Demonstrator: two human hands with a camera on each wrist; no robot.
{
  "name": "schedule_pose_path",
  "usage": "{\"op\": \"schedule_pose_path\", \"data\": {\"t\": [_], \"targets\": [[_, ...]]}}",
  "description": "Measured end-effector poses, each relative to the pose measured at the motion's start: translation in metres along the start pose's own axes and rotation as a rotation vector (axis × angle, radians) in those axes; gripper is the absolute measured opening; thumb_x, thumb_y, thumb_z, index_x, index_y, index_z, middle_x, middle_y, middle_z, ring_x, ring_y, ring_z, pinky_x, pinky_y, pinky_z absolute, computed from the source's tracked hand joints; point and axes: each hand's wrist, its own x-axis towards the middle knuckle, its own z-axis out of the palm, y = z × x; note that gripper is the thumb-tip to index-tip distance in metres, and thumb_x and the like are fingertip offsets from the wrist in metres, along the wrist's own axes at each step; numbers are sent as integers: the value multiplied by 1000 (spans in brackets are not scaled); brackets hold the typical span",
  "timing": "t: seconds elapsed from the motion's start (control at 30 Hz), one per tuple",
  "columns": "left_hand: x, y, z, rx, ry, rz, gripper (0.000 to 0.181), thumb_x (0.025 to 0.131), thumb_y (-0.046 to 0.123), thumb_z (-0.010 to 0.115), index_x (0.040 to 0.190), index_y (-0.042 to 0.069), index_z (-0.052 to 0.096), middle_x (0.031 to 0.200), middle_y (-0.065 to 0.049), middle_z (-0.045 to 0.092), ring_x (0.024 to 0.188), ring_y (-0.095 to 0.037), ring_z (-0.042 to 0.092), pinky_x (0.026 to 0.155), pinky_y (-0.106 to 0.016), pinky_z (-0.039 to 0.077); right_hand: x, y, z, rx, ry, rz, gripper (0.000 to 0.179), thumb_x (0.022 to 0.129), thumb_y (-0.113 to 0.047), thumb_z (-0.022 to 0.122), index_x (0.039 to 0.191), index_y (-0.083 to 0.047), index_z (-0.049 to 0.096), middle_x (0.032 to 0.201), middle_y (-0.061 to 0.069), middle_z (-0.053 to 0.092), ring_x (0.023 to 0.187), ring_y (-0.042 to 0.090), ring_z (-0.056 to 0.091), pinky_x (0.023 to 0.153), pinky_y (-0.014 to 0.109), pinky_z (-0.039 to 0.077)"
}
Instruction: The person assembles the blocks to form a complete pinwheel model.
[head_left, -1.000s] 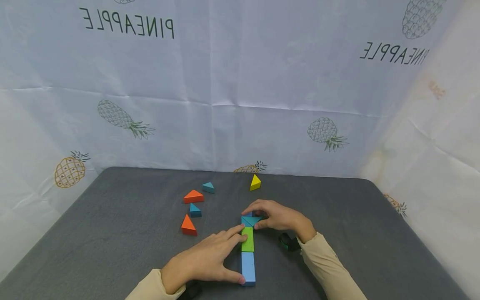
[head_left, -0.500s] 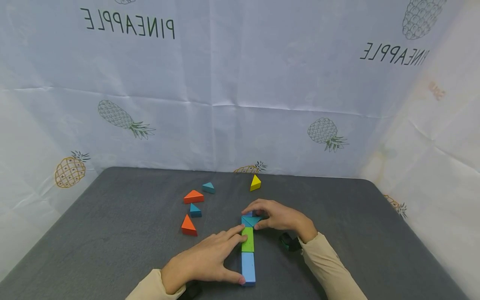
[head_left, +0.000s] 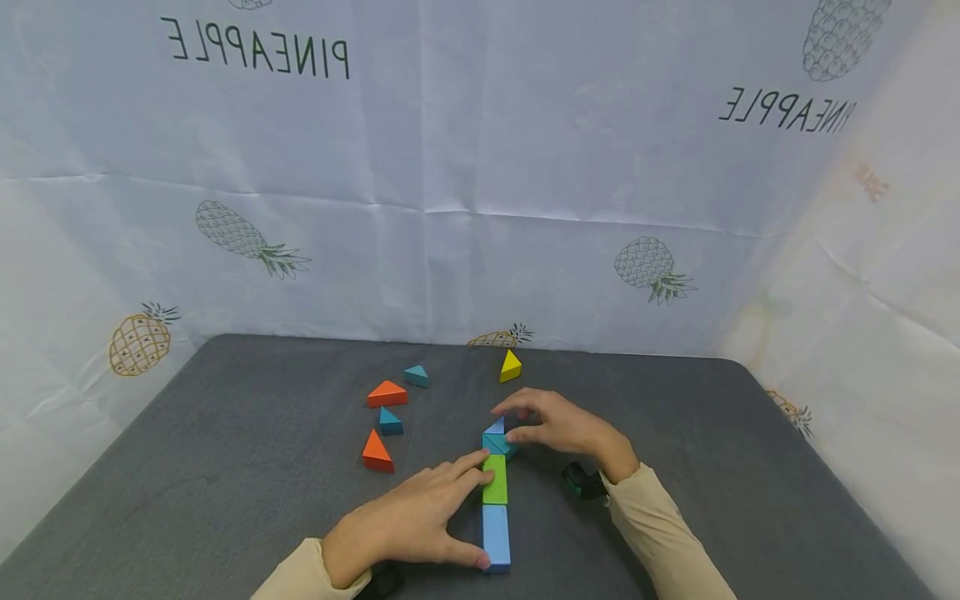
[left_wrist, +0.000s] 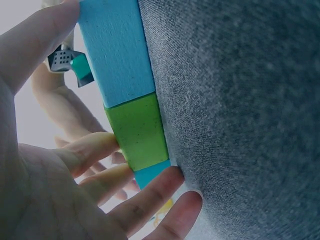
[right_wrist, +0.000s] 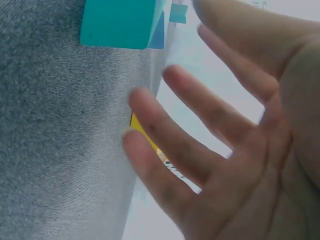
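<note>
A row of toy blocks runs away from me: a light blue block (head_left: 496, 537), a green block (head_left: 496, 481), teal triangular blocks (head_left: 500, 444) and a small blue triangular block (head_left: 496, 427) at the far end. My left hand (head_left: 416, 517) lies along the row's left side, its thumb against the light blue block and fingertips at the green one. In the left wrist view its fingers stretch fairly straight beside the green block (left_wrist: 137, 131). My right hand (head_left: 562, 425) is beside the far end, fingers spread. The right wrist view shows the teal block (right_wrist: 117, 22) apart from its fingers.
Left of the row lie two orange triangular blocks (head_left: 387, 393) and two teal ones, one of them a small teal triangular block (head_left: 417, 376). A yellow triangular block (head_left: 511, 366) stands near the back edge of the dark table (head_left: 225, 467). A pineapple-print cloth (head_left: 457, 167) hangs behind.
My right hand has let go of the teal triangular block and risen slightly away and right. That block now sits closer in against the row. The left hand stays put.
</note>
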Motion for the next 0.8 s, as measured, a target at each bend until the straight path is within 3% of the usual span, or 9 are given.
{"op": "schedule_pose_path", "data": {"t": [0.37,0.6,0.8], "targets": [[0,0,1,2,9,8,86,80,68,68,148,21,44,164,0,25,140,-27,43,106,-55,42,6,6,4,-9,219,-2,35,97,-21,65,128,-5,64,126,16,62,117,37,59,95,55,50],[-1,0,1,-7,13,2,86,80,68,69,147,21,44,164,1,26,140,-26,43,106,-55,42,12,15,8,-47,347,4,34,95,-22,68,126,-8,66,126,11,63,115,35,60,91,52,51],[-1,0,1,-7,17,6,85,80,68,69,147,22,44,164,1,26,139,-27,43,106,-55,42,20,25,6,-71,399,0,33,94,-22,69,123,-9,67,127,13,62,114,37,60,90,52,52]]}}
